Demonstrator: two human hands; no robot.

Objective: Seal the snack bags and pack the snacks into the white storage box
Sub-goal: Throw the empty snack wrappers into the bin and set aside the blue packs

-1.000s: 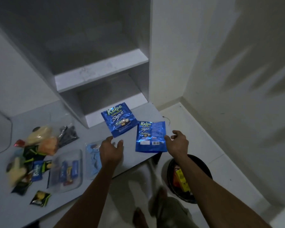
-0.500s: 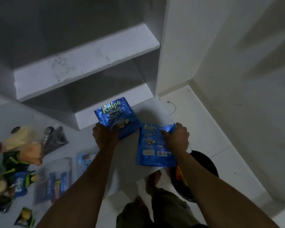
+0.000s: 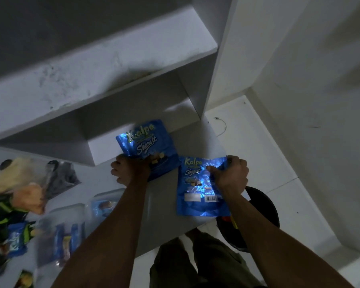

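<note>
Two bare forearms, no sleeves in view, no watch, no rings or bands visible on wrists. Left hand [image 3: 131,171] bare, no glove. Right hand [image 3: 230,176] bare, no glove. Legs below: olive-green shorts [image 3: 197,265], loose cloth, creased, dark in dim light. One bare foot [image 3: 192,234] showing above shorts hem, no shoe or sock seen. Rest of body out of view.
</note>
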